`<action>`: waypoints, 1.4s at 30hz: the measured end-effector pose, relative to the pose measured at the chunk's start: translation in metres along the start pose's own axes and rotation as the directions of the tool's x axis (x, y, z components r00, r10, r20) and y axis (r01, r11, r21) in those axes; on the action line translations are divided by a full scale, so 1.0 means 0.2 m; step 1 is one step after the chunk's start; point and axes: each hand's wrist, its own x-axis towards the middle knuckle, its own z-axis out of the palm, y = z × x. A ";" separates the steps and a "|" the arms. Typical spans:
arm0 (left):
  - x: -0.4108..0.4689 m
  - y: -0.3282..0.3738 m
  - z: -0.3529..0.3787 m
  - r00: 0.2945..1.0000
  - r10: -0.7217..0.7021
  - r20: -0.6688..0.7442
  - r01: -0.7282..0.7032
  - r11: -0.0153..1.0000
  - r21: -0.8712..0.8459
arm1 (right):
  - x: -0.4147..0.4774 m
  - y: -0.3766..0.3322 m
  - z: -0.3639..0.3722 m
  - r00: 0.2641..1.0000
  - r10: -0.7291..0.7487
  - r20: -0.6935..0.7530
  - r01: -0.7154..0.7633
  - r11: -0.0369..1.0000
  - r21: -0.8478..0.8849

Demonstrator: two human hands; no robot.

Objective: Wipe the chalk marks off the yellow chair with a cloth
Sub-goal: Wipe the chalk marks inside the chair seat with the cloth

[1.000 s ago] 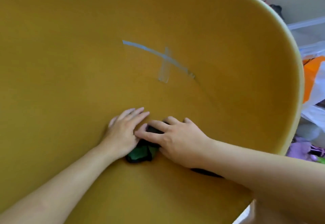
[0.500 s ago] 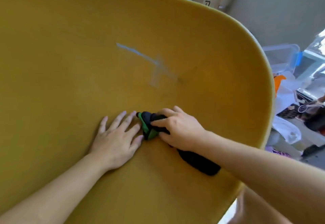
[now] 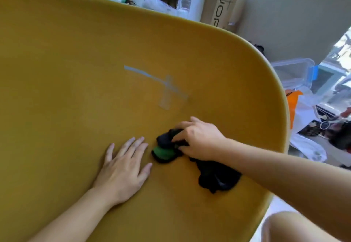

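A bare knee (image 3: 296, 226) shows at the lower right, just off the near right corner of the yellow chair (image 3: 57, 90), whose broad curved surface fills most of the view. Two forearms reach in from the near edge. The left hand (image 3: 123, 165) lies flat and open on the chair, fingers spread, palm down, gripping nothing. Just to its right, the right hand (image 3: 199, 139) is curled closed around the bunched end of a dark cloth (image 3: 167, 148) with a green patch, pressing it to the surface; the rest of the cloth trails under the right wrist toward the chair's right edge. Farther up the chair, apart from both hands, pale blue chalk marks (image 3: 152, 79) remain: a long slanted stroke crossed by a shorter, fainter smear. Beyond the far edge stand a cardboard box (image 3: 220, 8) with printed lettering, clear bottles and white bags. Past the right edge sit a clear plastic bin (image 3: 292, 72), an orange bag (image 3: 292, 101) and other clutter too blurred to identify.
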 end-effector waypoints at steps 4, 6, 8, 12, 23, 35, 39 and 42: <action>0.01 -0.01 0.02 0.999 -0.005 -0.032 0.005 1.000 0.003 | 0.01 0.60 -0.42 0.901 0.264 -0.345 -0.372 0.877 -0.303; 0.01 0.00 0.02 1.000 -0.007 -0.029 0.007 1.000 0.011 | 0.03 0.65 -0.47 0.807 0.353 -0.473 -0.518 0.808 -0.282; 0.01 0.00 0.02 0.999 -0.018 -0.035 0.018 1.000 0.021 | 0.03 0.47 -0.31 0.845 0.376 -0.380 -0.477 0.851 -0.220; 0.01 0.01 0.01 0.998 -0.025 -0.050 0.024 0.999 -0.027 | -0.12 -0.05 0.07 0.993 0.120 -0.009 -0.119 0.991 0.065; 0.03 -0.01 -0.03 0.998 -0.053 -0.027 0.052 0.997 -0.050 | 0.20 0.13 -0.02 0.909 0.323 -0.263 -0.333 0.943 0.007; 0.03 -0.05 0.01 0.995 -0.089 -0.046 0.094 0.991 0.100 | 0.37 0.28 -0.11 0.785 0.444 -0.432 -0.477 0.878 0.035; 0.00 -0.04 -0.04 0.980 -0.073 -0.187 0.075 0.997 0.003 | 0.36 -0.28 0.16 0.987 0.095 -0.127 -0.067 0.975 0.210; -0.02 -0.03 -0.04 0.976 -0.044 -0.212 0.036 0.999 -0.041 | 0.37 0.02 0.00 0.983 0.124 -0.136 -0.109 0.988 0.111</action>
